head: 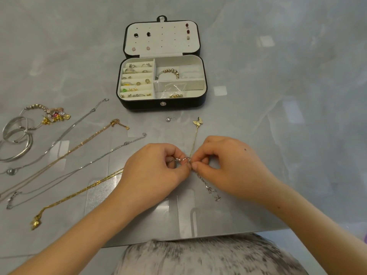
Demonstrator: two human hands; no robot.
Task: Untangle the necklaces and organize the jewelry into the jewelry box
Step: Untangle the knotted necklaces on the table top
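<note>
Pinching tangled chains (190,158) between left hand (153,167) and right hand (228,165).

Surface (288,80): grey, glossy, marbled with pale veins
Light: soft pale rectangles reflecting across it
Near edge: runs low in view, bluish floor beyond, blurred

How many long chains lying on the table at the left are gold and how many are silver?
Gold chains: 2, one rose-gold and one yellow-gold.
Silver chains: 2, one flat and one thin.
Total: 4. The tangle in the hands is not counted.
</note>
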